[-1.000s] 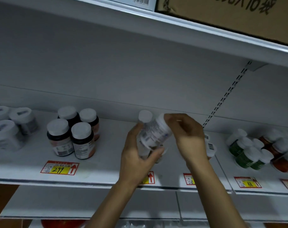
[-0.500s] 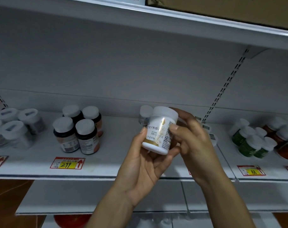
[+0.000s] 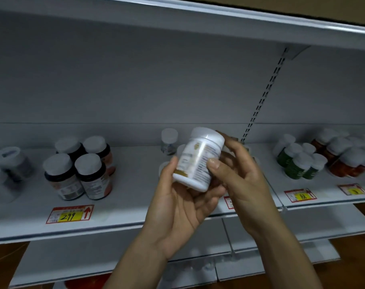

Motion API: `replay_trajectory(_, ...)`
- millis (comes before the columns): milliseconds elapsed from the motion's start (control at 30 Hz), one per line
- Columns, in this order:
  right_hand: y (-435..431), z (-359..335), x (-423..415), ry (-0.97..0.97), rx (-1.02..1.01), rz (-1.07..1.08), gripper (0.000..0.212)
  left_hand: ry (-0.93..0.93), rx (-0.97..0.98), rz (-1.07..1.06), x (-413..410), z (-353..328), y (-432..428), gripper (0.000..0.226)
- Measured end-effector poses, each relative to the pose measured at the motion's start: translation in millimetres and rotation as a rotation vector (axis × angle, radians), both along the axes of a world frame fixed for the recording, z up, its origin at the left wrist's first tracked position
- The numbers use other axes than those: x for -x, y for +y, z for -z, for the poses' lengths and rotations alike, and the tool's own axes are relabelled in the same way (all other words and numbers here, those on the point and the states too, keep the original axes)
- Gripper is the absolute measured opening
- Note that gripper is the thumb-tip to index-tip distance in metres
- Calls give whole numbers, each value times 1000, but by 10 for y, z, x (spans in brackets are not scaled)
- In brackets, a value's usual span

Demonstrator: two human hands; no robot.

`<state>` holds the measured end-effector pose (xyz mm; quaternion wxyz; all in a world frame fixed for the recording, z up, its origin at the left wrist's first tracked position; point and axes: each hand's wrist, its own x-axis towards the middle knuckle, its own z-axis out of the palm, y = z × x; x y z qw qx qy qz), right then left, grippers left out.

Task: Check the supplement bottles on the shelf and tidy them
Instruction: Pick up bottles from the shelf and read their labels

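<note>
A white round plastic supplement bottle with a white screw cap (image 3: 198, 159) is held clear of the white metal shelf (image 3: 125, 207), in front of it, and tilted with the cap to the upper right. The left hand (image 3: 177, 209) cups it from below, thumb up its left side and fingers curled under the base. The right hand (image 3: 242, 184) pinches it, thumb on the label and fingers behind near the cap. The label print is too blurred to read.

Just behind this bottle stands a small white-capped bottle (image 3: 169, 140); other pale shapes there are mostly hidden by the hands. Well left of the bottle stand four dark brown white-capped bottles (image 3: 79, 170) above a red-and-yellow "299" price tag (image 3: 70, 214). Farther left, pale bottles (image 3: 8, 165) are blurred and cut off by the edge. Right of the bottle are green bottles (image 3: 298, 163), then red-orange ones (image 3: 344, 161), smeared. A red tag (image 3: 228, 202) peeks out, largely covered by the right hand.
</note>
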<state>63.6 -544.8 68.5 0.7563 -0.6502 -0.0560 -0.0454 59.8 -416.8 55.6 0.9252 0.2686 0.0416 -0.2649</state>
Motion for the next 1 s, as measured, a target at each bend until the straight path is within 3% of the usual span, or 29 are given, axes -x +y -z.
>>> replay_trajectory(100, -2, 19, 68, 22, 19, 25, 47, 42, 49, 106, -6, 68, -41, 62)
replay_trajectory(300, -55, 6, 80, 52, 26, 51, 46, -1, -3, 120, -2, 104, -68, 61)
replay_trajectory(433, -15, -1, 25, 14, -28, 153, 36, -105, -156, -211, -31, 64, -135, 49)
replay_trajectory(567, 61, -38, 71, -138, 42, 257, 26, -189, -293, -506, -31, 4, -168, 47)
replay_trajectory(767, 105, -3, 171, -231, 156, 216, 29, -352, -430, -617, 14, -25, -270, 45)
replay_trajectory(1000, -20, -51, 97, -100, -72, 203, 42, -611, -689, -774, 123, 73, -455, 28)
